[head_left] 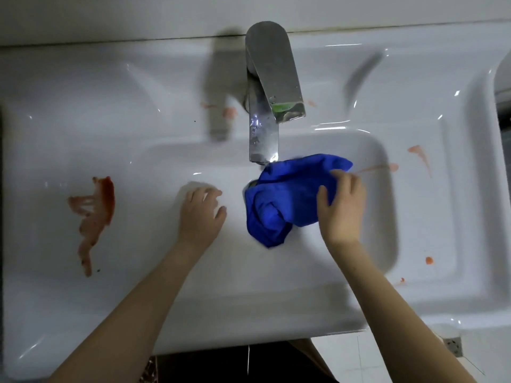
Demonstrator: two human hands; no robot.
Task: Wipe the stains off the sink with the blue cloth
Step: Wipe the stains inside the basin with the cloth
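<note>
Grip: right hand (341, 205), fingers curled over a crumpled blue cloth (279, 200) and pinching its upper right edge; the thumb lies on the fabric. Left hand (201, 210), fingers loosely bent and spread, holding nothing, just beside the cloth and apart from it.

Location: cloth inside the basin of the white sink (442, 299), at the basin's middle, directly below the spout of the tap (269, 89).

Hidden or unclear: the drain shows only as a dark sliver at the cloth's left edge. Whether the left palm touches the basin floor cannot be told. Both hands are slightly blurred. The right edge of the sink is cut off by the frame, as is a second white rim at the far right.

Edges and room: the left half of the basin lies bare; the flat ledges on both sides of the basin are open. The front edge of the sink runs under both forearms.

Count: one cloth; one tap; two hands. Red stains: one large smear (94, 217) on the left ledge; faint marks (229, 111) on the back ledge left of the tap; a streaked patch (420, 156) on the right ledge; two small spots (429, 260) near the front right corner.
</note>
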